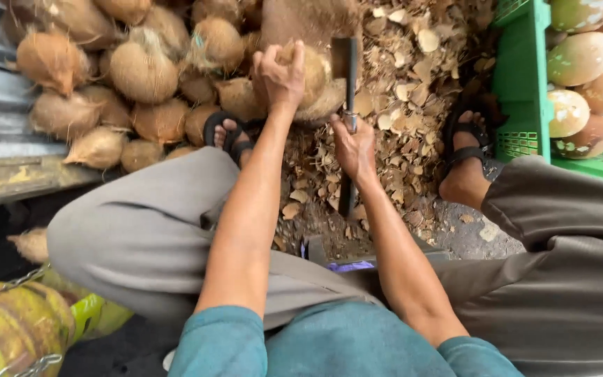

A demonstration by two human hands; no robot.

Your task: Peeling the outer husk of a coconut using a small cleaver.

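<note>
Both hands grip: left hand (282, 75) fingers clamp the brown fibrous husked coconut (313, 78); right hand (354, 148) fingers wrap the dark steel cleaver (344, 66), blade pointing away just right of it.

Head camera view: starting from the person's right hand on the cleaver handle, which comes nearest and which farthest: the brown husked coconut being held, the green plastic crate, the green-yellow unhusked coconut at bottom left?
1. Brown husked coconut, just up and left of the right hand, gripped by the left hand.
2. Green plastic crate, off to the right.
3. Green-yellow unhusked coconut, far bottom left corner.
</note>
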